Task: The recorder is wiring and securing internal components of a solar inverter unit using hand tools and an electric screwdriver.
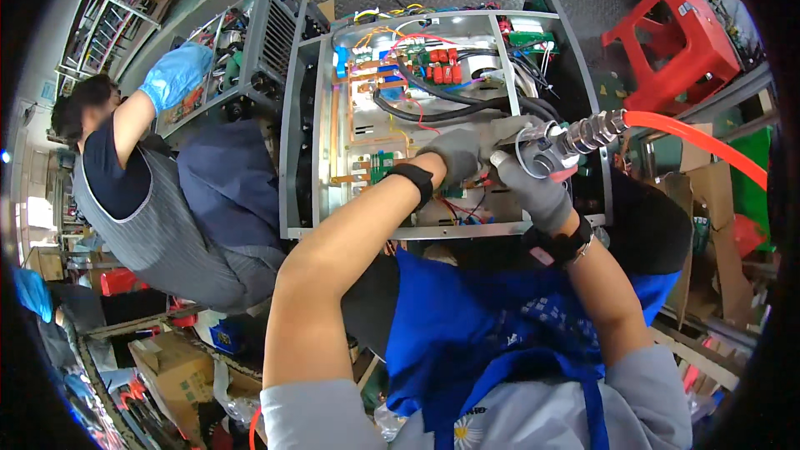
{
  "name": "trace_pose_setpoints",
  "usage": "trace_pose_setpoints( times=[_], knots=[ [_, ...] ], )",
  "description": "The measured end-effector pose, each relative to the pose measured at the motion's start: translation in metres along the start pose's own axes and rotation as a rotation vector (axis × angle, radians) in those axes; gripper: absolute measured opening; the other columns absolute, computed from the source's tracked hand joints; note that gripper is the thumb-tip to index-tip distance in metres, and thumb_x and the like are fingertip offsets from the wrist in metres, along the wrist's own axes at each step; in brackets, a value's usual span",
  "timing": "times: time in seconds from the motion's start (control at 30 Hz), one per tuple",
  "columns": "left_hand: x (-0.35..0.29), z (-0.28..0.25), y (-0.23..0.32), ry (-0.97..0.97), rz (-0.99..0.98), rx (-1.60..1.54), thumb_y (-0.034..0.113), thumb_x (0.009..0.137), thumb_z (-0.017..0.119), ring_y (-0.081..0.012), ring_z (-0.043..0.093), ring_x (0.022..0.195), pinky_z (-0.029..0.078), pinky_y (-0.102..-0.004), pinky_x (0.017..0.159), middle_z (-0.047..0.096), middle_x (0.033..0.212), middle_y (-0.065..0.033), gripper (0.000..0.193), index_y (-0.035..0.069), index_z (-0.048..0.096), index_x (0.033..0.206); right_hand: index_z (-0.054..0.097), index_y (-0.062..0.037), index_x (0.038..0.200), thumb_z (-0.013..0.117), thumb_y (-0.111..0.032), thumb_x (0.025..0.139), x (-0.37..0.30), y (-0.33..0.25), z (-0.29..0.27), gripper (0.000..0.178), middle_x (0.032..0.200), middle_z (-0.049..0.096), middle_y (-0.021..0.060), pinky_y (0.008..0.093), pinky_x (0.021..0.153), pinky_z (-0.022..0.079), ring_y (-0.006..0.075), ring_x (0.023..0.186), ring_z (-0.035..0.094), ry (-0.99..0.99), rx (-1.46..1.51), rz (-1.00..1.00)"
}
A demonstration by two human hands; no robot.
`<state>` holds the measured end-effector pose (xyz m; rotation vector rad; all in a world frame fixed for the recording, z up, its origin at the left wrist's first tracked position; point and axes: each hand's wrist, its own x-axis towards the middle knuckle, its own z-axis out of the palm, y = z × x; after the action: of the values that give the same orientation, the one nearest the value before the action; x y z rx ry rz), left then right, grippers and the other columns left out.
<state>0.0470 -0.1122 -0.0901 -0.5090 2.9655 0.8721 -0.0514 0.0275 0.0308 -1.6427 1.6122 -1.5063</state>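
A metal equipment chassis (450, 232) with circuit boards and cables inside lies in front of me. My right hand (537, 193), in a grey glove, is closed around a silver air tool (546, 154) over the chassis's right half. An orange air hose (700, 137) runs from the tool's metal coupling (596, 132) to the right. My left hand (454, 154), also gloved in grey, reaches into the chassis just left of the tool. Its fingers curl in, and what they hold is hidden. The tool's working end is hidden too.
Thick black cables (450, 110) cross the chassis beside red components (444, 67). A red plastic stool (683, 46) stands at far right. On the left, a co-worker (154, 217) with a blue sleeve cover leans by another open chassis (237, 58). Cardboard boxes (179, 375) sit lower left.
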Motion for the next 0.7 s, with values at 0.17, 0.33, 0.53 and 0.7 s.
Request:
trace_pose_setpoints(
  times=[0.17, 0.33, 0.53, 0.7],
  knots=[
    [0.001, -0.025, 0.015, 0.082, 0.156, -0.239, 0.009, 0.074, 0.057, -0.0329, 0.061, 0.081, 0.048, -0.0393, 0.067, 0.064, 0.085, -0.0195, 0.019, 0.004, 0.065, 0.091, 0.06, -0.0084, 0.089, 0.065, -0.01, 0.071, -0.006, 0.01, 0.001, 0.019, 0.082, 0.056, 0.0067, 0.038, 0.063, 0.043, 0.0245, 0.074, 0.055, -0.066, -0.265, -0.118],
    [-0.016, -0.066, 0.018, -0.453, -0.246, -0.427, 0.009, 0.078, 0.059, -0.0163, 0.063, 0.066, 0.048, -0.0288, 0.052, 0.066, 0.087, -0.0113, 0.026, 0.003, 0.06, 0.103, 0.059, -0.0049, 0.086, 0.062, -0.007, 0.074, 0.001, 0.002, 0.006, 0.013, 0.084, 0.058, 0.0063, 0.0346, 0.065, 0.046, 0.0228, 0.076, 0.057, 0.022, -0.148, -0.018],
    [-0.046, -0.082, 0.023, -0.495, -0.487, -1.117, 0.019, 0.087, 0.055, -0.0061, 0.062, 0.065, 0.041, -0.0169, 0.044, 0.068, 0.094, -0.0065, 0.025, 0.002, 0.061, 0.104, 0.06, -0.0022, 0.08, 0.064, -0.007, 0.069, 0.004, -0.004, 0.002, 0.012, 0.087, 0.061, 0.0092, 0.0387, 0.075, 0.046, 0.0252, 0.082, 0.059, -0.084, -0.374, -0.18],
    [-0.048, -0.083, 0.032, -0.422, -0.541, -1.377, 0.025, 0.088, 0.055, -0.0026, 0.06, 0.067, 0.04, -0.0148, 0.045, 0.067, 0.093, -0.0028, 0.026, 0.004, 0.062, 0.102, 0.061, -0.0021, 0.084, 0.063, -0.003, 0.069, 0.003, 0.001, 0.006, 0.015, 0.088, 0.062, 0.0092, 0.0357, 0.074, 0.048, 0.0234, 0.082, 0.06, 0.02, -0.074, 0.067]
  ],
)
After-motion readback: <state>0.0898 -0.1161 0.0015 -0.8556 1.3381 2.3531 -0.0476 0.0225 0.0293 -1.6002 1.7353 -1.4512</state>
